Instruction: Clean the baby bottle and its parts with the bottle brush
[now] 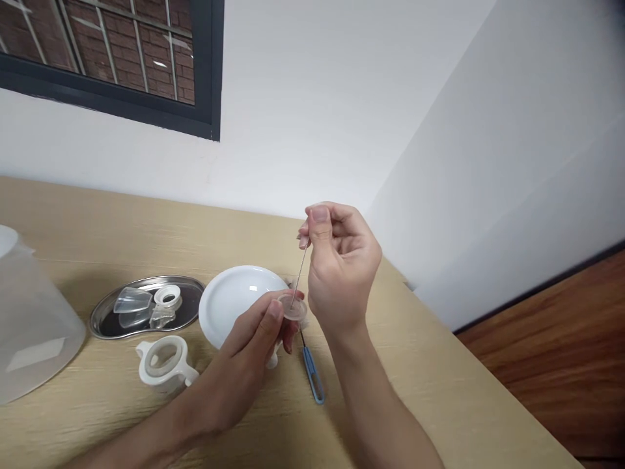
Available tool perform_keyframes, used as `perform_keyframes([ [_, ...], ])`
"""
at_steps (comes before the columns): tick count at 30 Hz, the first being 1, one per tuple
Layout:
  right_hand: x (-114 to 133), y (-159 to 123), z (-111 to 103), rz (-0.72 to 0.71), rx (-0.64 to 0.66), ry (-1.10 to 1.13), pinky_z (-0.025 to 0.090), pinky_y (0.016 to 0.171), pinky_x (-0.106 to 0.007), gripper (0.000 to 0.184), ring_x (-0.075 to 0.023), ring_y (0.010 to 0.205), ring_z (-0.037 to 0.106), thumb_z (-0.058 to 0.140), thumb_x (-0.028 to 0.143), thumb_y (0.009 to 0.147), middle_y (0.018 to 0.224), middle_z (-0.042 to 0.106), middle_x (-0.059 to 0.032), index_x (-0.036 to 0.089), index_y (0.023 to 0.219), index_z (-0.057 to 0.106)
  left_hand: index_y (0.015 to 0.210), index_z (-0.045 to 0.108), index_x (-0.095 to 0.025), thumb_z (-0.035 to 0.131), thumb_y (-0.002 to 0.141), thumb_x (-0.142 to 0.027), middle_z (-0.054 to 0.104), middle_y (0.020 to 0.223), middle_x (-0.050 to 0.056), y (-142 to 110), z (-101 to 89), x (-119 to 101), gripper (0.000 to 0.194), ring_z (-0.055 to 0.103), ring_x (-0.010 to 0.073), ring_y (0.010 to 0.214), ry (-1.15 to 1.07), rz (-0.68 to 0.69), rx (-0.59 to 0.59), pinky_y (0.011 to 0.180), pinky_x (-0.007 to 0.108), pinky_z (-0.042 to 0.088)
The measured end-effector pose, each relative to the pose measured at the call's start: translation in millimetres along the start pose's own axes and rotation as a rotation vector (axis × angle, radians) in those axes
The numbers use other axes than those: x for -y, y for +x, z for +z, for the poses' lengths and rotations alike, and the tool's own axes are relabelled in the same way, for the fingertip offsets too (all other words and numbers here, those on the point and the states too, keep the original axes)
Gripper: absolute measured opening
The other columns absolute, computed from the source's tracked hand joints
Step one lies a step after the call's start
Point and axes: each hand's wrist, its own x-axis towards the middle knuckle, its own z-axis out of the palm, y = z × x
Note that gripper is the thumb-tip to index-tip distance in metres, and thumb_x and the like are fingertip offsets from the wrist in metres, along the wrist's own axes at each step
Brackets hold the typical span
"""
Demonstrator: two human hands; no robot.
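Nearest, two bare forearms reach in over a pale wooden table (390, 391). The left hand (251, 342) grips a small, round, translucent disc (295, 312) by its edge, between thumb and fingers, at the hand's far right end. The right hand (342, 260), higher and to the right, pinches the top of a thin metal rod (301, 266) between thumb and fingers. The rod slants down to the disc, which sits below the right hand's fingertips; whether it passes through cannot be told. Just beyond the left forearm is a white two-handled holder (163, 360); a blue-handled tool (313, 376) lies between the forearms. Farther off are a glossy white bowl (224, 303), partly behind the left hand, and a metal tray (193, 284) bearing clear pieces (133, 301) and a white ring (167, 296). Beyond rises a white wall (303, 98) with a dark-framed window (208, 71).
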Motion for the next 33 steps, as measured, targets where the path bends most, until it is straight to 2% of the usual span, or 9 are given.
perform_keyframes([
  [7,-5.2,3.3,-0.8,-0.036,-0.055,0.038,0.051,0.060,-0.025,0.011,-0.0088,0.066,0.060,0.064,0.027,0.098,0.081,0.064,0.0016,0.021,0.089,0.066,0.104,0.067,-0.022,0.043,0.105,-0.051,0.053,0.087,0.003,-2.1,1.0,-4.5,0.038,0.048,0.0181,0.082,0.041,-0.004,0.066,0.080,0.032,0.040],
  [15,-5.8,7.5,-3.5,-0.076,-0.110,0.053,0.051,0.062,-0.027,0.010,-0.0092,0.064,0.057,0.064,0.027,0.097,0.080,0.062,0.0013,0.022,0.089,0.065,0.104,0.068,-0.023,0.044,0.105,-0.052,0.056,0.089,0.003,-4.4,1.5,-2.3,0.037,0.050,0.0187,0.087,0.061,-0.020,0.102,0.088,0.034,0.039],
  [22,-6.1,13.4,-8.9,-0.135,-0.165,0.002,0.052,0.064,-0.027,0.008,-0.0095,0.065,0.055,0.062,0.027,0.097,0.086,0.061,0.0004,0.022,0.091,0.063,0.106,0.068,-0.021,0.044,0.104,-0.055,0.056,0.082,0.002,-3.8,1.7,-1.9,0.042,0.049,0.0187,0.080,0.147,-0.041,0.124,0.083,0.035,0.040],
  [27,-6.5,12.1,-6.9,-0.092,-0.120,0.045,0.051,0.064,-0.026,0.009,-0.0083,0.066,0.055,0.064,0.027,0.097,0.089,0.062,0.0001,0.021,0.090,0.064,0.127,0.066,-0.021,0.042,0.105,-0.055,0.061,0.088,0.004,-2.6,0.2,2.8,0.047,0.053,0.0196,0.087,0.114,-0.045,0.124,0.084,0.036,0.041],
  [33,-7.0,8.5,-4.5,-0.049,-0.065,0.013,0.052,0.063,-0.026,0.010,-0.0094,0.068,0.059,0.063,0.030,0.098,0.087,0.064,0.0002,0.022,0.092,0.063,0.127,0.067,-0.022,0.046,0.103,-0.056,0.063,0.088,0.005,-0.1,-2.0,4.0,0.046,0.054,0.0204,0.088,0.057,-0.033,0.091,0.082,0.036,0.040],
])
